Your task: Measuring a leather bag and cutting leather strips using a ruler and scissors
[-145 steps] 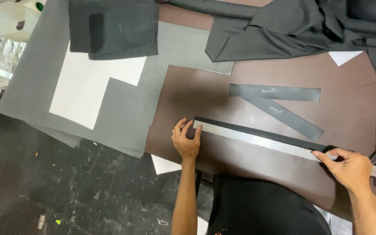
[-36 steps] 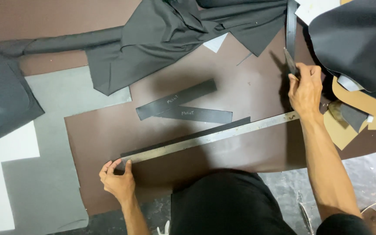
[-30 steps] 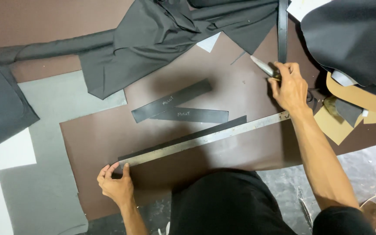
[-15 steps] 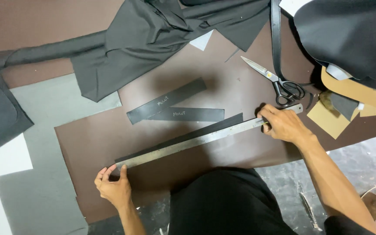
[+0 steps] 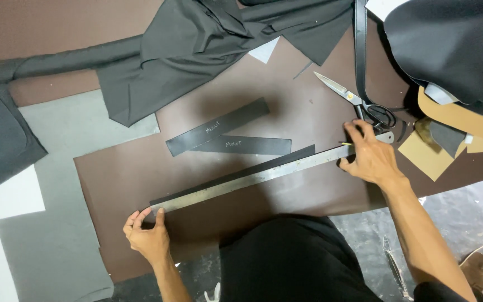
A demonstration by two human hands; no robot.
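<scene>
- Brown leather sheet (image 5: pixel 141 173) lies flat, with a dark strip (image 5: pixel 236 174) on it along the upper edge of the long steel ruler (image 5: pixel 252 179).
- Risk: the ruler could pivot if either hand's pressure eases, skewing the line.
- Left hand (image 5: pixel 147 237) presses fingertips on the ruler's near end, gripping nothing.
- Right hand (image 5: pixel 371 157) bears flat on the far end, beside the scissors (image 5: pixel 359 103).

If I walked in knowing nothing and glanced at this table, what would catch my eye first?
Most likely the long metal ruler, lying slantwise across the brown sheet, with the left hand at its near end and the right hand pressing its far end. A narrow black strip lies along its upper edge. Beyond that, scissors rest just past the right hand, and crumpled dark cloth spreads across the top.
</scene>
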